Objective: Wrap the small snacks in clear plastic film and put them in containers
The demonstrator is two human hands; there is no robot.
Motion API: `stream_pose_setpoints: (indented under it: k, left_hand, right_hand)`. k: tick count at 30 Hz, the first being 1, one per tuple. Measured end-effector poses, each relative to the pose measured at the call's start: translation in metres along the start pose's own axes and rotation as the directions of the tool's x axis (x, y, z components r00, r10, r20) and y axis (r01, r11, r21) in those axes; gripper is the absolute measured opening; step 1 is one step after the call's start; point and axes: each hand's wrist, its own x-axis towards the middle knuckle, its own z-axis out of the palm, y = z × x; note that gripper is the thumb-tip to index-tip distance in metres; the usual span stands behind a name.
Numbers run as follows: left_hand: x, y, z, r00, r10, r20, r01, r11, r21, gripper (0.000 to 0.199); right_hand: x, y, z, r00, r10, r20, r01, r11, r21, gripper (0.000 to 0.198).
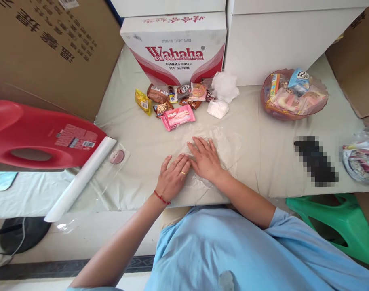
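A clear plastic bag (229, 145) lies flat on the cloth-covered surface in front of me. My left hand (173, 173) rests palm down at its left side, fingers stretched out, with a ring and a red cord at the wrist. Spread flat on the plastic, my right hand (206, 158) touches the left fingertips with its thumb side. Just beyond my hands lies a pink wafer packet (178, 117). Behind it several wrapped snacks (158, 93) are bunched together, with a crumpled white plastic bag (225, 87) at their right.
A Wahaha water carton (178, 50) stands at the back. To the right are a glass bowl of snacks (281, 113), a pixelated dark object (316, 159) and a packaged bundle (361, 159). A red jug (45, 135) and a white roll (81, 178) lie left. A green stool (344, 218) stands below.
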Motion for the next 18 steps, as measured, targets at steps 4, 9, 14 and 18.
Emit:
stream_pose_setpoints:
  k: [4,9,14,18]
  left_hand:
    - [0.001,-0.006,-0.004,0.977,-0.127,0.173,0.145,0.985,-0.094,0.049]
    - [-0.011,-0.009,-0.013,0.939,-0.135,0.317,0.161,0.985,-0.055,0.075]
    - [-0.016,-0.001,-0.014,0.917,-0.173,0.360,0.198,0.980,-0.032,0.088]
    - [-0.023,0.004,-0.013,0.921,-0.211,0.328,0.237,0.971,-0.041,0.095]
  right_hand:
    - [-0.001,0.004,-0.001,0.996,-0.015,-0.091,0.025,0.994,0.104,0.047]
    - [0.007,0.041,-0.011,0.972,0.029,-0.232,0.022,0.977,0.213,0.042]
    - [0.010,0.083,-0.048,0.909,0.247,-0.335,-0.177,0.958,0.227,0.045]
    - [-0.019,0.083,-0.066,0.977,0.040,-0.209,-0.049,0.998,-0.039,0.055]
